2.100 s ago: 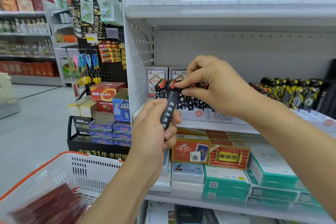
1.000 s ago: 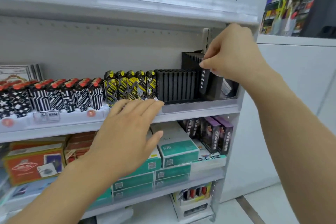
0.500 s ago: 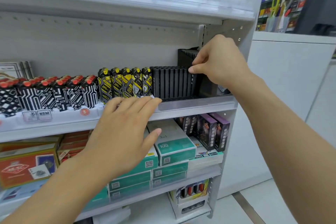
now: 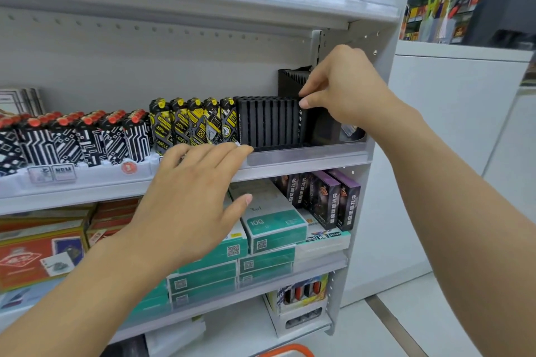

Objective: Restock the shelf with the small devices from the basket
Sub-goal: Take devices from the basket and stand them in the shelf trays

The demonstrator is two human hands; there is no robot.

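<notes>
White store shelving fills the view, with a white desk [image 4: 464, 52] at two o'clock. On the middle shelf [image 4: 304, 166] stands a row of black devices [image 4: 266, 122], packed upright beside yellow-and-black devices [image 4: 188, 122] and red-capped patterned ones [image 4: 87, 136] toward nine o'clock. The right hand [image 4: 342, 87] pinches the top of the last black device [image 4: 303, 122] at the row's three o'clock end, thumb and forefinger closed on it. The left hand [image 4: 191, 197] lies relaxed and spread, fingers straight, their tips resting on the shelf's front lip below the yellow devices, holding nothing. An orange basket [image 4: 285, 352] rim shows at six o'clock.
</notes>
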